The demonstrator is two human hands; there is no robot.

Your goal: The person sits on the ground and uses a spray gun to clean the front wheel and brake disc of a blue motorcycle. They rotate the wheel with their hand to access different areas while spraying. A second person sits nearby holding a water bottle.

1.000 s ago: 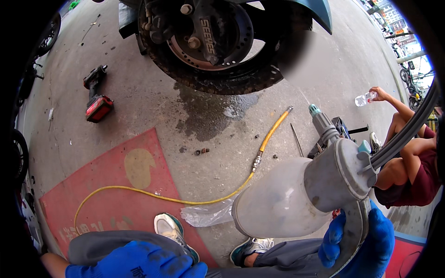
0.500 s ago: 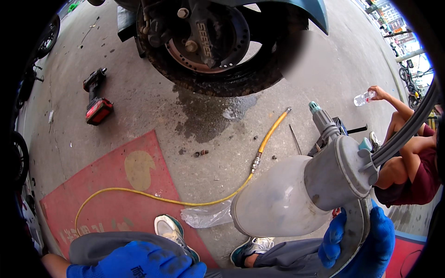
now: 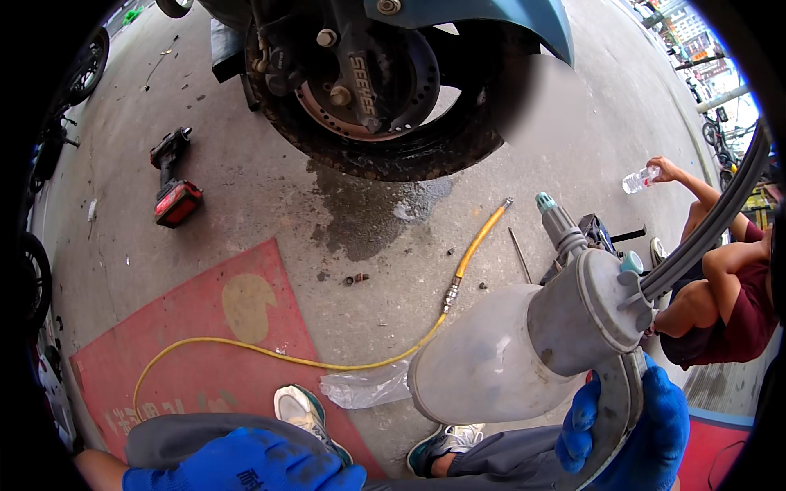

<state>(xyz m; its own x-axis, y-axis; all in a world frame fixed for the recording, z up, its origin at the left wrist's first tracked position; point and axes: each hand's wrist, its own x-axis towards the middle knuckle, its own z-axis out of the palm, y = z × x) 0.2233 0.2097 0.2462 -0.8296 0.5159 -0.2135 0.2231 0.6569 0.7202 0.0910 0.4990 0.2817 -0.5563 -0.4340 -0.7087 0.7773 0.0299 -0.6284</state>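
Note:
In a blue glove, my right hand (image 3: 661, 421) is closed round the curved grey handle of a pump bottle (image 3: 491, 360). Its cloudy, see-through tank lies tilted to the left, under a grey head with a teal-tipped nozzle and thick grey hoses. My left hand (image 3: 250, 462), also blue-gloved, rests on my left thigh with fingers laid out and nothing visible in it. Beyond them stands a motor vehicle's wheel (image 3: 360, 168) with a drilled brake disc and a black caliper (image 3: 358, 82). Wet concrete spreads below the tyre.
A yellow air hose (image 3: 286, 358) curves over a red mat (image 3: 188, 311) and a clear plastic bag (image 3: 364, 389). A cordless impact wrench (image 3: 173, 182) lies at left. Small fittings (image 3: 357, 279) and a thin rod (image 3: 519, 254) lie on the concrete. At right, a crouching person (image 3: 720, 311) holds a clear bottle.
The view has shifted slightly, so the wheel and floor things sit a little lower. The pump bottle has moved slightly left and down with my right hand. My left hand stays on my thigh.

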